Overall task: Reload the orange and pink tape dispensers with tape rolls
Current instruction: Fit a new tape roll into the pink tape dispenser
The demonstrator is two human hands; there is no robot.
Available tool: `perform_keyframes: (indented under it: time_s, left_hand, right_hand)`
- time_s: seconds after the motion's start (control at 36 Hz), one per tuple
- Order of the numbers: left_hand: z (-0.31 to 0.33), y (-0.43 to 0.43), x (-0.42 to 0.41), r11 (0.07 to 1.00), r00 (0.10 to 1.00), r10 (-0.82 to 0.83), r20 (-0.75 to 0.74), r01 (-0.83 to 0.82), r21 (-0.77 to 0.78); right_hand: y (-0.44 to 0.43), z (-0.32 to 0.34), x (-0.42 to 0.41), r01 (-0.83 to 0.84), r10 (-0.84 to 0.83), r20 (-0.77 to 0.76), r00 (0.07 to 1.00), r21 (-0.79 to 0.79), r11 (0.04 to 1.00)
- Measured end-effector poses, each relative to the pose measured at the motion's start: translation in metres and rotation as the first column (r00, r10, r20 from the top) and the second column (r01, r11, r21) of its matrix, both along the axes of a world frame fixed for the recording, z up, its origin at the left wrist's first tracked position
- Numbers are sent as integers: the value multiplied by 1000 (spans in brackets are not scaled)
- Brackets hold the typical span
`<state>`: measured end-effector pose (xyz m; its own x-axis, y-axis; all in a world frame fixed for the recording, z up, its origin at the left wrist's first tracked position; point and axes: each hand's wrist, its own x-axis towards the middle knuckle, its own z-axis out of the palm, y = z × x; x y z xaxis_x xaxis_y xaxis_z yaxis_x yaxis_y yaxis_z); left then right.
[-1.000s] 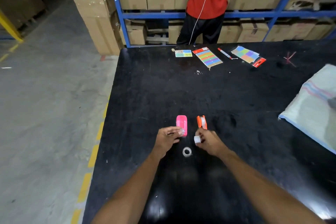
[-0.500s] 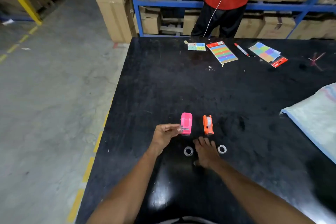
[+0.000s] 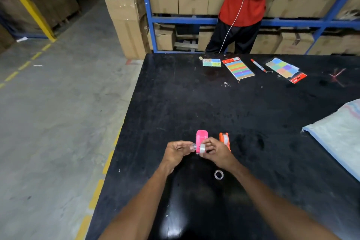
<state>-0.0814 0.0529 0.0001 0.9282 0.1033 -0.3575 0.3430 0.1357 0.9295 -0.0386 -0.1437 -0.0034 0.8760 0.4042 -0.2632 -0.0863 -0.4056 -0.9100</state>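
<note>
The clear tape roll (image 3: 202,148) sits pinched in the right hand (image 3: 216,152) directly before the pink dispenser (image 3: 201,138) — the left hand (image 3: 176,152) pinches its small hub opposite — orange dispenser (image 3: 224,140) just right.

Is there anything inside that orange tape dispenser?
A clear tape roll shows inside the orange tape dispenser. Its near end is covered by the right hand, so the cutter end cannot be seen.
</note>
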Motion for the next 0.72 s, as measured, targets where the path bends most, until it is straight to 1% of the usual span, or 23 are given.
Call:
perform_keyframes:
  time_s: [0.08,0.44,0.61,0.72]
  left_hand:
    - [5,-7,-1,1000,999,-27,20,27,2]
    - [27,-7,-16,1000,997,-17,74,15,25]
    - [35,-2,-20,999,999,-31,22,32,-43]
    - [37,1,-22,999,1000,9,-7,-9,-53]
  right_hand:
    - [1,14,7,-4,6,-26,1000,61,998]
    - [6,38,-8,-6,9,-19,1000,151,988]
    - [11,47,-15,1,3,-28,1000,158,987]
    - [17,49,-18,-24,25,-8,1000,136,990]
